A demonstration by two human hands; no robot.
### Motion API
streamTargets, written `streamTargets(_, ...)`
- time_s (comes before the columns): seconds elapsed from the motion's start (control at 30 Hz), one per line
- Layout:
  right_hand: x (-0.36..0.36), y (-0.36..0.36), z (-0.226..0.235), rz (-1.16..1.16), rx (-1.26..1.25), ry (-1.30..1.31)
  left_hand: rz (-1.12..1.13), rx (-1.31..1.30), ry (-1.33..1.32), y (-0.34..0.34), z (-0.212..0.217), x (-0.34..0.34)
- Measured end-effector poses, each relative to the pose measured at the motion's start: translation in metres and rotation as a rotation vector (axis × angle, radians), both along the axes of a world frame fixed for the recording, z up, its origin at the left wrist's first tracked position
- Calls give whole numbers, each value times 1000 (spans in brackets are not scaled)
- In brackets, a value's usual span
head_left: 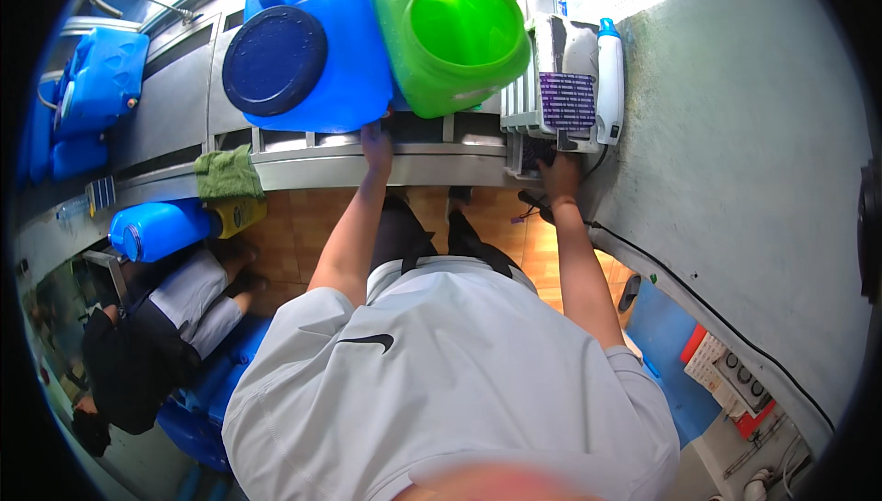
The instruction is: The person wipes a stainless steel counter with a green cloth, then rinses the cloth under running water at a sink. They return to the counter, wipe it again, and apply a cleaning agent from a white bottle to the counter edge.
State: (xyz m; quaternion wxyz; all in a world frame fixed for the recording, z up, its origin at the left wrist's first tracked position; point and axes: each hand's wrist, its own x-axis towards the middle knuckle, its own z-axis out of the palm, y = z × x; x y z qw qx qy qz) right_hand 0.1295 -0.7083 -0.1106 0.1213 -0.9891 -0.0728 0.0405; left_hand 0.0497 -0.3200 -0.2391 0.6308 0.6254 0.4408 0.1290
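Observation:
A large blue water jug (pixel 344 60) with a dark blue round cap stands on the metal counter ahead of me. Beside it on the right is a green jug (pixel 418 65), its wide round mouth uncapped. My left hand (pixel 377 147) reaches up to the blue jug's lower right edge; its fingers are mostly hidden there. At the counter's right end my right hand (pixel 559 178) is at a dark opening below a white rack (pixel 519 97), its fingers in shadow. Just above that hand sits a purple-and-white patterned packet (pixel 567 101), with a white blue-tipped handheld device (pixel 609 83) beside it.
A green cloth (pixel 225 173) hangs over the counter edge at left, above another blue jug (pixel 163 229). A person in dark clothing (pixel 138 363) sits at lower left. More blue containers (pixel 101 78) stand far left. A black cable (pixel 717 308) runs along the right wall.

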Motion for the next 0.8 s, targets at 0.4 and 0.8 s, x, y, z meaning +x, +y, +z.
streamTargets(0.4, 1, 5, 0, -112, -33, 120, 144, -95, 26, -36, -8, -25)
streamTargets(0.8, -31, 32, 23, -183, 611, -114, -575, -745, 153, -130, 123, -8)
